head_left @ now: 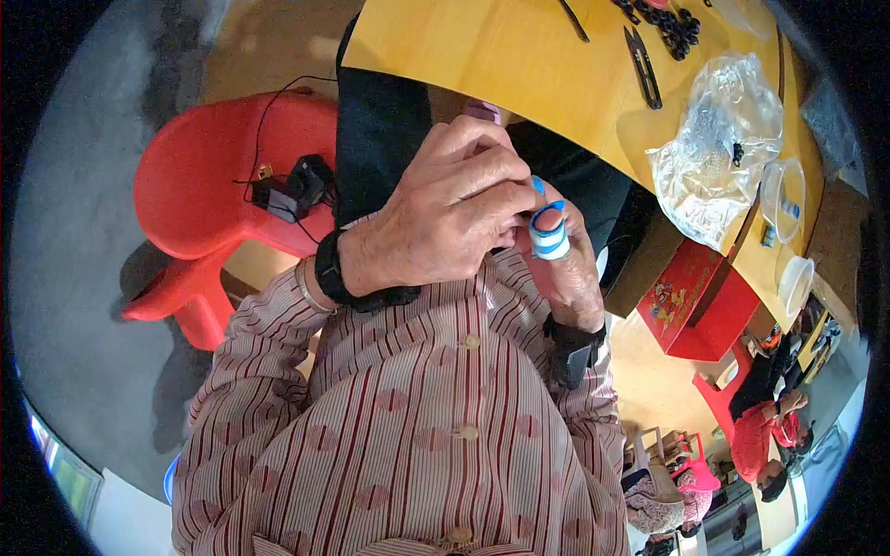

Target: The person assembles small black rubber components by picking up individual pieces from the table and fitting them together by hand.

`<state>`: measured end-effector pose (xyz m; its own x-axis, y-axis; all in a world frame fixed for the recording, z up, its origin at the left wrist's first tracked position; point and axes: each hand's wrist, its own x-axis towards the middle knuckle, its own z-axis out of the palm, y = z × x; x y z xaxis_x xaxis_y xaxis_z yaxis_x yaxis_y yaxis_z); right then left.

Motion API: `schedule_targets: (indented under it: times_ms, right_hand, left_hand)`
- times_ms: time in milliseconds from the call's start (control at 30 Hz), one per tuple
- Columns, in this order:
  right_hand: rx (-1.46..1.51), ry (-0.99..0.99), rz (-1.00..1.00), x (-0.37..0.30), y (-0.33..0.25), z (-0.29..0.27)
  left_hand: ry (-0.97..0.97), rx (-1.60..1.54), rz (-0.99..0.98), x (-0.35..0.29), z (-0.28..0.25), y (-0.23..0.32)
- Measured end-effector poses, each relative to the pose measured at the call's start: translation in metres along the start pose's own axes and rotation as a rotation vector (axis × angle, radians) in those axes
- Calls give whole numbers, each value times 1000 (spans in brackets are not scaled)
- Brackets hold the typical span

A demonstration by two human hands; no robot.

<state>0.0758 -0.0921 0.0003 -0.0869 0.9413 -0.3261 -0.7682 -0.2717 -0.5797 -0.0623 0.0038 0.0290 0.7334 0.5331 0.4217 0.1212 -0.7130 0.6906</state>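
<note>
My left hand [454,204] is closed, its fingers curled in against my right hand in front of my chest. My right hand [570,264] is closed too, with blue-and-white striped tape [551,243] wrapped round its thumb. The fingertips of both hands meet, and what they pinch is hidden behind the left fingers. A small pinkish-purple piece [483,111] shows just beyond the left knuckles; whether it is held I cannot tell. Black cloth [385,139] lies under and beyond the hands.
On the yellow table [445,46] lie black thread snips [642,69], small black pieces [681,35] and a clear plastic bag [718,139]. A red box [691,301] stands at its right side. Left, a red chair [195,176] bears a black adapter [301,190]. People sit far right.
</note>
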Motion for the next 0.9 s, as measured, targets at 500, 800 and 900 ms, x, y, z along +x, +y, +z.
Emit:
schedule_targets:
  times_ms: [500,800,900]
  right_hand:
    - [-907,259,-360,2,2,5]
    - [-1239,184,-619,4,-6,9]
    - [-1206,176,-624,4,-8,12]
  left_hand:
    - [-164,-436,-224,-9,-17,-7]
    - [-197,-431,-232,-10,-4,3]
    - [-175,-411,-252,-10,-4,5]
